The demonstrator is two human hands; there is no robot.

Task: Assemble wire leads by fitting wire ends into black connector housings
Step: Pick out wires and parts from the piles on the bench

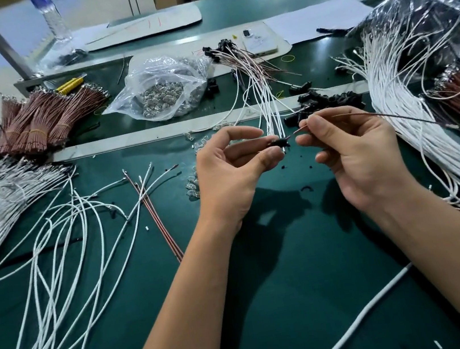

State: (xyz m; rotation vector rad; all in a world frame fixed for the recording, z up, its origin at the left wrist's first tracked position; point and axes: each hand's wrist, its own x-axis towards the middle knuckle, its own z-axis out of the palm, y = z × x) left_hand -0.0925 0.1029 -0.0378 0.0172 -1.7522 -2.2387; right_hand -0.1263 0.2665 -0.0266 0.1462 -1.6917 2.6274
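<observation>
My left hand pinches a small black connector housing between thumb and fingertips, held above the green mat. My right hand pinches a thin brown wire near its end, with the wire's metal tip right at the housing's opening. The rest of the brown wire trails off to the right. Whether the tip is inside the housing I cannot tell. A pile of loose black housings lies just beyond my hands.
Loose white wires sprawl at left, and a big white wire bundle lies at right. Bundled brown wires, a plastic bag of metal terminals and finished leads lie behind. Three brown wires rest on the green mat.
</observation>
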